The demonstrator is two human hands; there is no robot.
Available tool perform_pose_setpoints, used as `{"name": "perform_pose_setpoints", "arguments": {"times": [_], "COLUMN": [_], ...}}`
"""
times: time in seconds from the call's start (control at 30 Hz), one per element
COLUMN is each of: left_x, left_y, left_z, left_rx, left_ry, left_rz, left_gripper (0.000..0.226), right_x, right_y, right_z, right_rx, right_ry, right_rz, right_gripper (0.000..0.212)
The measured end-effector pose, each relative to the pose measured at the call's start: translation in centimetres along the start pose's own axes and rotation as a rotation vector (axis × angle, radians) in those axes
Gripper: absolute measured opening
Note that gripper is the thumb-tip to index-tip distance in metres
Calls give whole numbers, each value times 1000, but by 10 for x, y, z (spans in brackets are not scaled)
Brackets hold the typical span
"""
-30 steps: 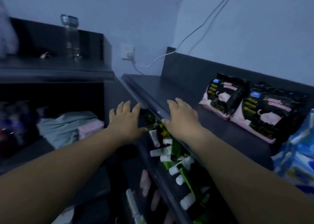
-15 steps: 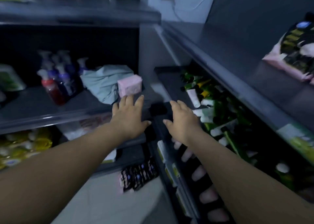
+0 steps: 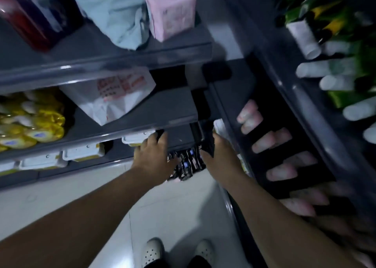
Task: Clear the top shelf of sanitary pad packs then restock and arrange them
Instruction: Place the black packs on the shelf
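Note:
A pile of black sanitary pad packs (image 3: 186, 165) with pink and blue print lies on the pale floor, in the corner where two dark shelf units meet. My left hand (image 3: 152, 155) rests against the pile's left side with its fingers stretched forward. My right hand (image 3: 220, 155) is at the pile's right side; its thumb and fingers close on the black end of a pack. A single pink pack (image 3: 173, 11) stands on an upper left shelf. The top shelf is out of view.
The left unit holds a blue cloth (image 3: 114, 13), a white bag (image 3: 114, 96), yellow packets (image 3: 30, 123) and white tubs (image 3: 81, 152). The right unit holds rows of pink-capped tubes (image 3: 270, 139) and white-capped green tubes (image 3: 317, 69). My white shoes (image 3: 152, 251) stand on the floor below.
My view has dropped from the top shelf to the floor. Both hands have gone down from shelf height to the black packs on the floor and now touch them.

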State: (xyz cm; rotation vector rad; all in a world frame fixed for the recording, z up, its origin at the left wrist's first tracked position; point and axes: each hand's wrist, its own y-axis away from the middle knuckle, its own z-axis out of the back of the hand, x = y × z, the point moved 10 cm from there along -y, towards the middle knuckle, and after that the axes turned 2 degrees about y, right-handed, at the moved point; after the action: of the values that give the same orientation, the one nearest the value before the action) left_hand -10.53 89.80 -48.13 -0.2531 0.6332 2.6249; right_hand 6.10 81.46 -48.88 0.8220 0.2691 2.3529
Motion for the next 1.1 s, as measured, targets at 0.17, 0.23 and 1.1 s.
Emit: {"name": "perform_pose_setpoints", "arguments": {"times": [0.17,0.23,1.1], "left_x": [47,63,133], "left_y": [-42,-60,-269], "left_z": [-115,-160,-495], "left_rx": [126,163,124], "left_ry": [108,194,406], "left_rz": [134,184,240], "left_gripper": [84,83,76], "right_x": [-78,-105,-277], "right_y": [-40,-55,-227], "right_z": [-110,-151,-435], "right_rx": [137,177,120], "right_ry": [-14,-11,-141], "right_rz": [-125,-154,-286], "right_gripper": [67,64,50]}}
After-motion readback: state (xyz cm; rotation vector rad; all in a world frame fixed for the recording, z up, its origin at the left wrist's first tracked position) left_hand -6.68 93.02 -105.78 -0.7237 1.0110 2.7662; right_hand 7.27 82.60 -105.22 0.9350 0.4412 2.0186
